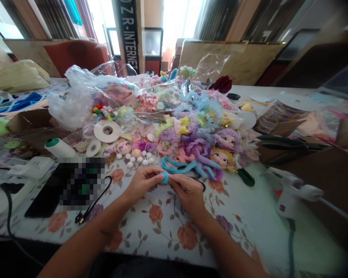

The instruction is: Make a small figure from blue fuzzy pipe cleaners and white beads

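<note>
Head view: one left hand (143, 184), one right hand (190, 189), both pinched on one blue piece (164, 178); one glue gun (290, 195).

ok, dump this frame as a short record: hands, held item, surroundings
left_hand: the left hand pinches one side of the blue piece
right_hand: the right hand pinches its other side
held_item: small, bright blue, mostly covered by fingers; exact shape unclear
beyond_hands: turquoise fuzzy strip, white balls, yellow-haired doll face
left_side: white ribbon roll, thread spool
right_side: white glue gun
surface: floral tablecloth
</note>
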The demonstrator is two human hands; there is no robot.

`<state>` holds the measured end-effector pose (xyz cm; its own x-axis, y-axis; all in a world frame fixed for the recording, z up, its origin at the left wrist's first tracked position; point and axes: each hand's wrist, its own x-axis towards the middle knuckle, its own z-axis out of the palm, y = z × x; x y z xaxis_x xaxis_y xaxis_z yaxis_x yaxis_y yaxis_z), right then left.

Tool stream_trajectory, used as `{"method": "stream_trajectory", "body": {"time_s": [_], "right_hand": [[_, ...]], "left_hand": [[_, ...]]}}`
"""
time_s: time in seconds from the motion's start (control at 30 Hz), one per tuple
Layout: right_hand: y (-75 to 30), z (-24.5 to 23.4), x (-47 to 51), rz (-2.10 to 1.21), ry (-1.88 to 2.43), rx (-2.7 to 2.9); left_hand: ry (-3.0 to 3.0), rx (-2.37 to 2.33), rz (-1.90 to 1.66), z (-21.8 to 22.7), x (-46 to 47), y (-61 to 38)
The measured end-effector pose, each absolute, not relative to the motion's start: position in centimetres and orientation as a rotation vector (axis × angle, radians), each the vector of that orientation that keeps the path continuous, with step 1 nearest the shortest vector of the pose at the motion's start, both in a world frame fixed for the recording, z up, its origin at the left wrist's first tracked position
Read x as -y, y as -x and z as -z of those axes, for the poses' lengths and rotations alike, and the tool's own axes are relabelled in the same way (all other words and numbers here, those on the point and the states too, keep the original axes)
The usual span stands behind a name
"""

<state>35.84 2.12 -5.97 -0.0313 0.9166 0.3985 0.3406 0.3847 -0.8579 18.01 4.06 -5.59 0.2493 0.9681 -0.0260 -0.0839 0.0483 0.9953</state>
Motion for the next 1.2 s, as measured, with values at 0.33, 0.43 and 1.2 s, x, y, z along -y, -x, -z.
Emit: {"method": "stream_trajectory", "body": {"time_s": [0.33,0.43,1.2], "right_hand": [[-35.8,5.6,-2.1,-0.952,1.234,1.511],[-35.6,5.8,-2.0,-0.993,1.23,1.51],[-35.7,5.5,-1.9,-0.502,1.139,1.679]], "left_hand": [[-1.558,-1.031,-1.264,5.6,-3.5,-18.4],[-1.62,-1.044,-1.304,6.2,-3.3,-18.6],[-1.246,-1.037,-1.056,5.9,-4.0,-18.0]]}}
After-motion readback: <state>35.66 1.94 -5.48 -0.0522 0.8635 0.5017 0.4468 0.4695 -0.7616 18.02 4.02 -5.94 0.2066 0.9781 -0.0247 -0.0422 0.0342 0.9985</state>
